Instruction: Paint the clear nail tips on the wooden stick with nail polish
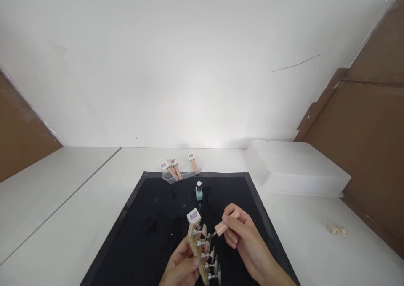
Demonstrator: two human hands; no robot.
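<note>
White wall behind a black mat [151, 218] on a white table, your left hand [181, 267] fingers curled around a wooden nail-tip holder [202, 256] low on the mat, your right hand [244, 239] pinching a pink polish brush [225, 223] at its top tip, teal bottle [198, 192] beyond.

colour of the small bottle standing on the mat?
Pale mint green bottle, white top; head view.

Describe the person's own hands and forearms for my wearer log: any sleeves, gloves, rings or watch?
Both hands are bare: the left hand and right hand show no gloves, and no rings can be made out at this size. The right forearm is uncovered as far as the frame edge, with no sleeve, watch or band in view. The left wrist is cut off by the bottom edge, so nothing can be told there.
</note>
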